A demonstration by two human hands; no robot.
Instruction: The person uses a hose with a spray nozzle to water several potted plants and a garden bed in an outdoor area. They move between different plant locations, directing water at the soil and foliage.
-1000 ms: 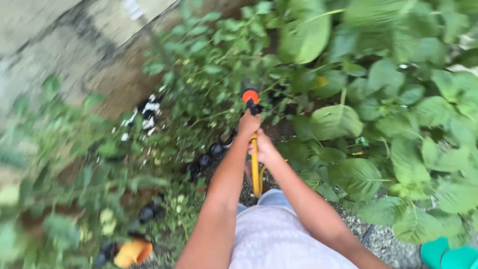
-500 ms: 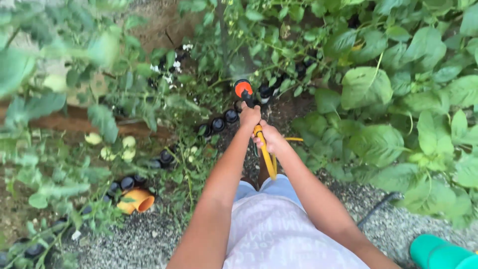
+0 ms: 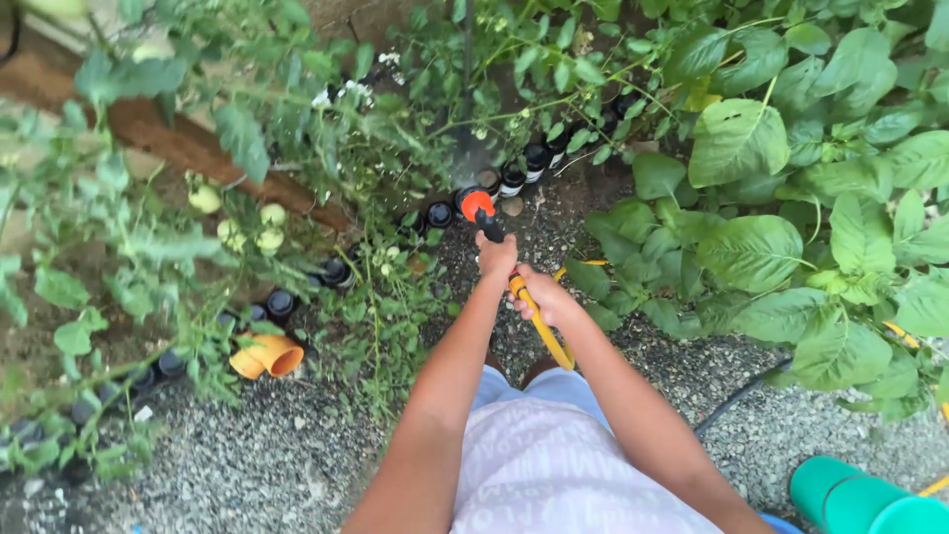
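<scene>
Since a second ago the view has swung left along the bed, and the left hand (image 3: pixel 496 255) stays clamped on the orange spray nozzle (image 3: pixel 478 206) while the right hand (image 3: pixel 542 297) grips the yellow hose (image 3: pixel 546 331), now aimed at the half-buried dark bottles (image 3: pixel 514 178) under the tomato plants (image 3: pixel 247 198).

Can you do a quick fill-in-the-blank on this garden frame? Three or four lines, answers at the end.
1. The left hand grips the spray nozzle, whose tip is coloured ____.
2. The right hand holds a hose coloured ____.
3. The bottles edging the bed are half sunk in the ground and coloured ____.
4. The ground beside the person's legs is covered with ____.

Missing words: orange; yellow; black; gravel
</scene>
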